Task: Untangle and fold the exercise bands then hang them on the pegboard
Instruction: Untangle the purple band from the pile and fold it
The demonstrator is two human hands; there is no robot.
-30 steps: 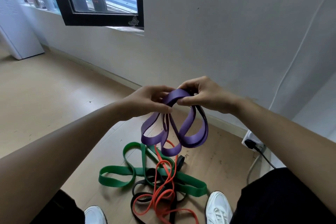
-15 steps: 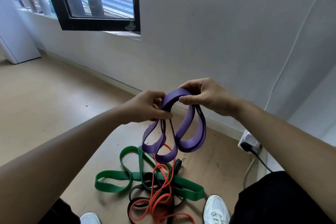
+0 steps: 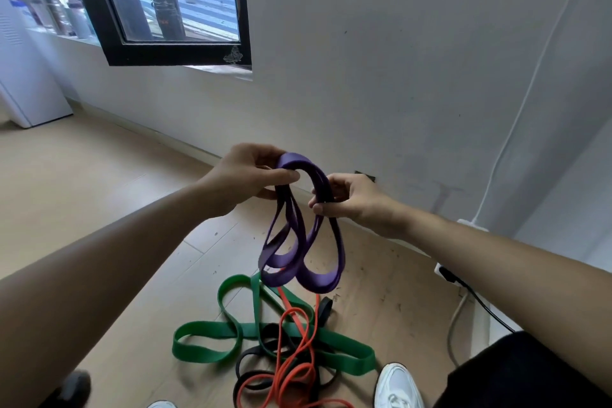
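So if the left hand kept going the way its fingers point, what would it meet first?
The left hand points toward the person's right, so it would likely meet the right hand gripping the purple band; depth is uncertain.
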